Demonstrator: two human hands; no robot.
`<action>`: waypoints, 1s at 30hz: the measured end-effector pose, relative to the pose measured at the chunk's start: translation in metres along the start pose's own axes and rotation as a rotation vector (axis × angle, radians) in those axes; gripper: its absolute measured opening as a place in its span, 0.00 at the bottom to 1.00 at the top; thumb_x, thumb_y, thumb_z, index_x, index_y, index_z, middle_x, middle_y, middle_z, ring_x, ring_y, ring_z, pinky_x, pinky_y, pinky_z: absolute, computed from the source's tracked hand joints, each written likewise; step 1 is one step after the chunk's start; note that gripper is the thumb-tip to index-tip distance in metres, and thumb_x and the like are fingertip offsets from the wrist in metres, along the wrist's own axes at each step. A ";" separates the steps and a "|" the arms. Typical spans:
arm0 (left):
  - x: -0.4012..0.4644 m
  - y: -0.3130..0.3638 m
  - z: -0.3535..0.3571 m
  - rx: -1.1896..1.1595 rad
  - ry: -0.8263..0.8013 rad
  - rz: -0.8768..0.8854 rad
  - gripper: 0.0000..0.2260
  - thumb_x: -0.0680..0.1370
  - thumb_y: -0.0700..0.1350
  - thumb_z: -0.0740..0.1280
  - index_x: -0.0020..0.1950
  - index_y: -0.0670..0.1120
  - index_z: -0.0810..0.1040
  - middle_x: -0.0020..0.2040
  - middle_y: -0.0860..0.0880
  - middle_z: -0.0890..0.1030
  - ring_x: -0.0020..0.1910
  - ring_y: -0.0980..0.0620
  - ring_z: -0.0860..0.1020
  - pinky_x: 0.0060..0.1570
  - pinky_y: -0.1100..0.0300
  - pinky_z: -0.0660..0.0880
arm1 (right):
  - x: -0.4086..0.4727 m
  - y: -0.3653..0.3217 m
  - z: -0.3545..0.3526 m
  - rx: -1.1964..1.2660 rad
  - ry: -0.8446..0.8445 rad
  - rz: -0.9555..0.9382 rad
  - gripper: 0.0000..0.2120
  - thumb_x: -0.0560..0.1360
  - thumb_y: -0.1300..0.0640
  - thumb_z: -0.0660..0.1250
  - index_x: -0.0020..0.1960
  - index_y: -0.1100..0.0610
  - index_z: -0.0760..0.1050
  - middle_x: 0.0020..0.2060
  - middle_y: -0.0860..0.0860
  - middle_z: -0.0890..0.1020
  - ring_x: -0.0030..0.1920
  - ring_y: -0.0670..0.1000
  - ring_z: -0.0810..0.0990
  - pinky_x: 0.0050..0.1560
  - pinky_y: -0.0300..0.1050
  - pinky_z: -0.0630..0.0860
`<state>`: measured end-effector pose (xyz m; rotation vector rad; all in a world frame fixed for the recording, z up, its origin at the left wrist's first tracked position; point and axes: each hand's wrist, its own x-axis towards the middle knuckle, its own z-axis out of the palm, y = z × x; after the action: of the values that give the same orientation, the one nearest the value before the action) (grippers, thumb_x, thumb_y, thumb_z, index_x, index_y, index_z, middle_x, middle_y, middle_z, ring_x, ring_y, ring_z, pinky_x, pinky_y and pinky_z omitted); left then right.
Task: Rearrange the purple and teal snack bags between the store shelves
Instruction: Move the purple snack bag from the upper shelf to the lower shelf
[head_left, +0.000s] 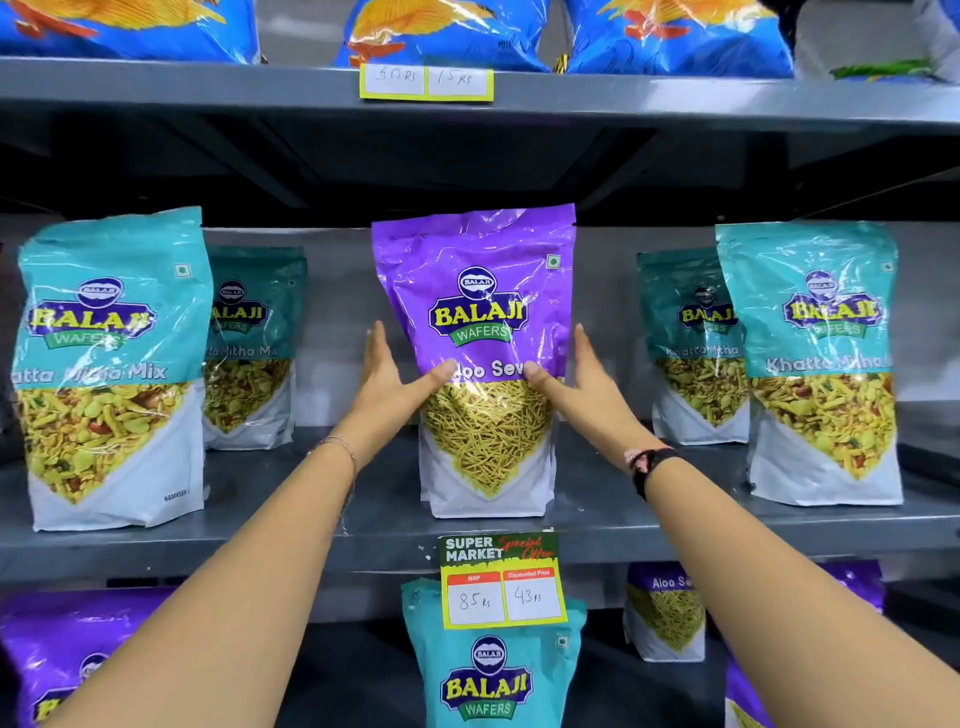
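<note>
A purple Aloo Sev bag (483, 312) stands upright in the middle of the middle shelf (322, 530). My left hand (387, 379) presses its left side and my right hand (576, 384) its right side, thumbs on the front. Teal Khatta Mitha Mix bags stand on the same shelf: one front left (109, 364), one behind it (249, 343), one front right (821, 358), one behind that (691, 343). On the lower shelf stand a teal bag (488, 670) in the centre and purple bags at left (67, 649) and right (665, 613).
Blue chip bags (441, 31) line the top shelf above a yellow price label (426, 82). A supermarket price tag (501, 579) hangs on the middle shelf's front edge. Bare shelf shows on either side of the purple bag.
</note>
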<state>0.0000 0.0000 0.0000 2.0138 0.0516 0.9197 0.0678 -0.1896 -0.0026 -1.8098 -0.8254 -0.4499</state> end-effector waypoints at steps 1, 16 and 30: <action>-0.002 0.001 -0.001 -0.061 -0.007 -0.041 0.43 0.70 0.52 0.69 0.72 0.48 0.41 0.76 0.46 0.48 0.74 0.49 0.49 0.73 0.50 0.50 | 0.000 0.003 0.000 0.140 -0.043 0.042 0.30 0.71 0.50 0.66 0.68 0.54 0.57 0.67 0.54 0.70 0.63 0.50 0.72 0.69 0.51 0.66; -0.017 -0.028 0.000 -0.432 -0.207 -0.090 0.14 0.70 0.36 0.67 0.54 0.43 0.71 0.54 0.44 0.77 0.56 0.46 0.74 0.58 0.56 0.70 | -0.023 0.004 0.017 0.421 -0.219 0.196 0.21 0.69 0.63 0.69 0.58 0.55 0.65 0.59 0.57 0.76 0.55 0.52 0.76 0.51 0.40 0.74; -0.128 -0.042 -0.110 -0.544 -0.045 0.074 0.26 0.52 0.56 0.78 0.47 0.50 0.78 0.41 0.58 0.85 0.45 0.61 0.80 0.45 0.68 0.77 | -0.112 -0.064 0.093 0.402 -0.231 -0.133 0.22 0.67 0.56 0.72 0.57 0.54 0.67 0.49 0.45 0.79 0.45 0.34 0.78 0.47 0.25 0.72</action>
<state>-0.1483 0.0563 -0.0707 1.5347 -0.2723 0.8260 -0.0621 -0.1269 -0.0679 -1.4537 -1.1134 -0.1432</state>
